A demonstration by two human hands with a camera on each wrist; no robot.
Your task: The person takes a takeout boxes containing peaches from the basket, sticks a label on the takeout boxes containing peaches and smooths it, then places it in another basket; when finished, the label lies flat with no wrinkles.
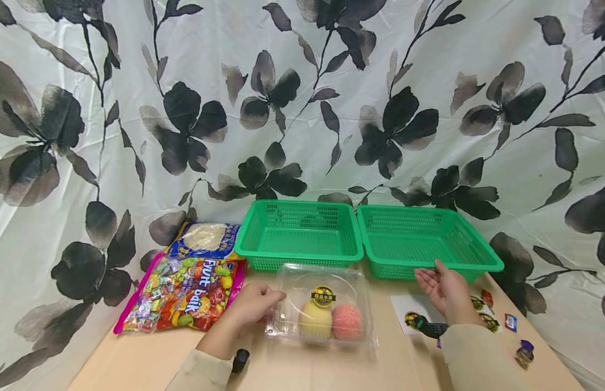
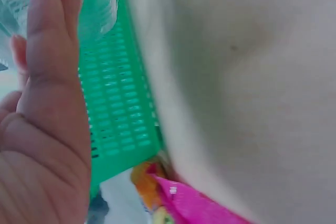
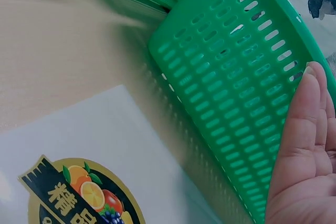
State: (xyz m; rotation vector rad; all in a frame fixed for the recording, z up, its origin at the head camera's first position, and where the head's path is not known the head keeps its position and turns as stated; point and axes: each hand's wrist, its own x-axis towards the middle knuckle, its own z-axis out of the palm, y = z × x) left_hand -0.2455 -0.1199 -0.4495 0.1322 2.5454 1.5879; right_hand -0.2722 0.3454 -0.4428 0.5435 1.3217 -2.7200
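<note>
The clear clamshell box lies on the table, holding a yellow fruit and a pink fruit. The left hand rests against its left edge, fingers apparently loosely curled, gripping nothing. The right hand is open, palm up, fingertips at the right green basket. The left green basket stands behind the box.
</note>
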